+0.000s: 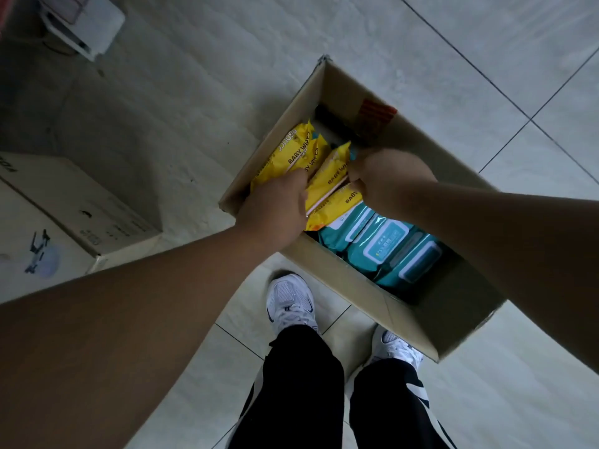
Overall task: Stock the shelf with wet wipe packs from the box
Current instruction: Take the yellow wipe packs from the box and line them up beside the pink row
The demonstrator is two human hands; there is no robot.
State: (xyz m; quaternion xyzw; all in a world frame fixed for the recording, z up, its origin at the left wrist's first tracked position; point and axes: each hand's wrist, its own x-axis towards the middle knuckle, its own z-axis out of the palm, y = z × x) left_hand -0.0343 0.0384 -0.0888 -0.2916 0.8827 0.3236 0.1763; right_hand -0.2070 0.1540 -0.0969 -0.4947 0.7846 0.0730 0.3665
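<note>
Over a tiled floor (194, 76), left hand (275, 207) and right hand (390, 179) grip yellow packs (290, 153) inside the box (406, 314).

Likely shop storeroom: tiled floor (486, 43), open carton (353, 283) of wipe packs (385, 241), second carton (64, 205).

Single view, head-worn, wide-angle. Looks steeply down, near vertical, onto tiled floor (194, 76). Open cardboard box (340, 277) at frame centre, close below, interior seen from above. Left forearm enters from lower left corner, right forearm from right edge. Left hand (275, 205) and right hand (389, 179) meet mid-frame on yellow packs (327, 176). Wearer's shoes (290, 303) near bottom edge. Floor lines bow toward frame edges.
</note>
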